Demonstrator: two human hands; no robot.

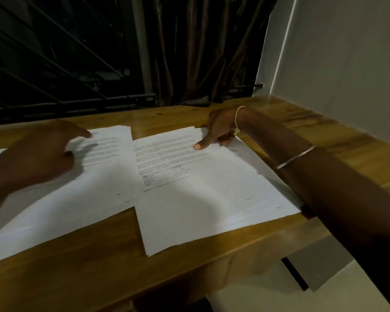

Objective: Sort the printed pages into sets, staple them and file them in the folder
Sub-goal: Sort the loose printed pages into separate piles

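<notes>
Two stacks of printed white pages lie side by side on a wooden table (pixel 81 275). The left stack (pixel 92 190) is slightly fanned, and my left hand (pixel 43 152) hovers blurred over its upper left part, fingers extended toward the top edge. The right stack (pixel 200 199) has text and a small table printed on its top sheet. My right hand (pixel 218 129) rests at the top of that stack, its thumb pressing down on the top sheet while the other fingers curl near the page's upper right corner. No stapler or folder is visible.
The table's far edge meets a dark window grille (pixel 54 64) and a brown curtain (pixel 196 48). A white wall (pixel 347 70) runs along the right side. Below the table's right front edge a white cabinet (pixel 320 273) shows. Bare wood lies in front of the pages.
</notes>
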